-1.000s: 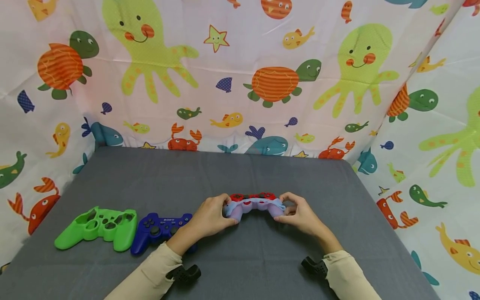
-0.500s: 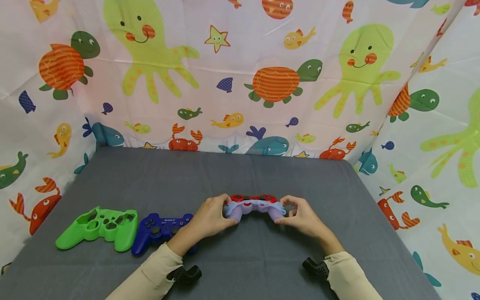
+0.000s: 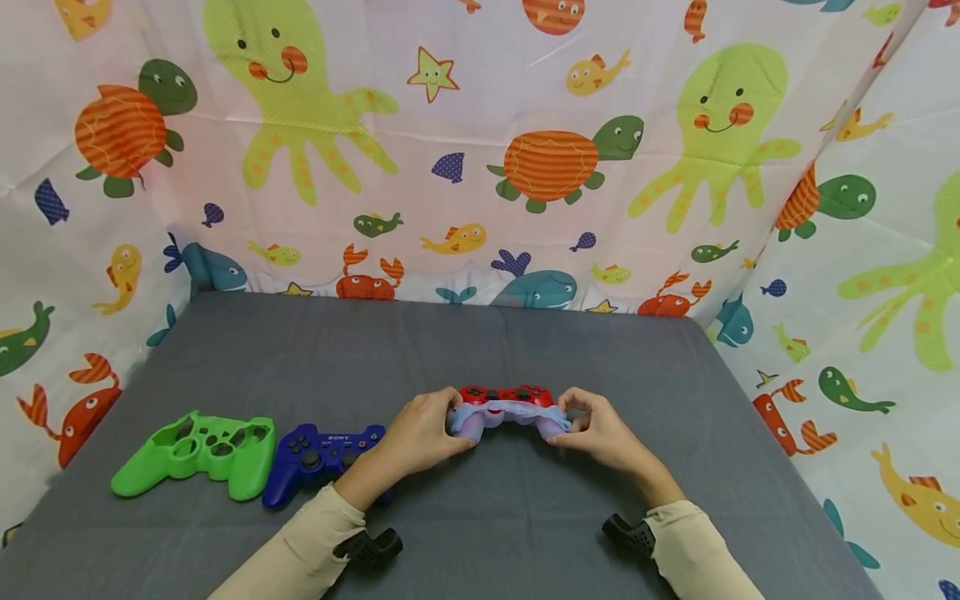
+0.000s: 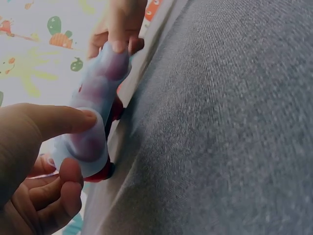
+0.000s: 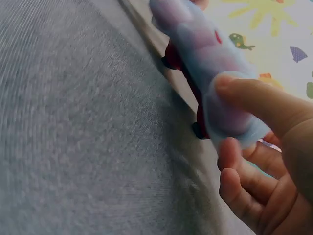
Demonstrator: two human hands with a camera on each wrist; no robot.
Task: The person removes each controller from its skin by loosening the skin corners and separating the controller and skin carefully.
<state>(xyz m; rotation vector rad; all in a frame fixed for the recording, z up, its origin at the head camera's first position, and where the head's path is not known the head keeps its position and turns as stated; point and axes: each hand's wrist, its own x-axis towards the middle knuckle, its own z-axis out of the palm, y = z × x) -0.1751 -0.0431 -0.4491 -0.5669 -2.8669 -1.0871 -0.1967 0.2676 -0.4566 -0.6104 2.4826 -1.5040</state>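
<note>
A red game controller (image 3: pixel 536 394) is partly wrapped in a translucent pale blue silicone cover (image 3: pixel 517 410). My left hand (image 3: pixel 422 435) pinches its left end, and my right hand (image 3: pixel 600 432) pinches the opposite end. Red and dark buttons show above the cover's edge in the head view. Each wrist view has a thumb pressing on a cover-clad grip, with fingers curled at the far side; the left wrist view shows the cover (image 4: pixel 95 95) over the handles and red plastic bare beneath. Much of the controller's face is hidden there.
On the grey cloth-covered table (image 3: pixel 337 350), a green silicone controller cover (image 3: pixel 198 458) lies at the left. Beside it is a blue controller (image 3: pixel 315 458), partly hidden behind my left forearm. A sea-animal curtain (image 3: pixel 465 117) rises behind and along the sides.
More of the red controller's top now shows above the cover, whose edge looks straighter between the hands. Both hands keep nearly the same place and hold.
</note>
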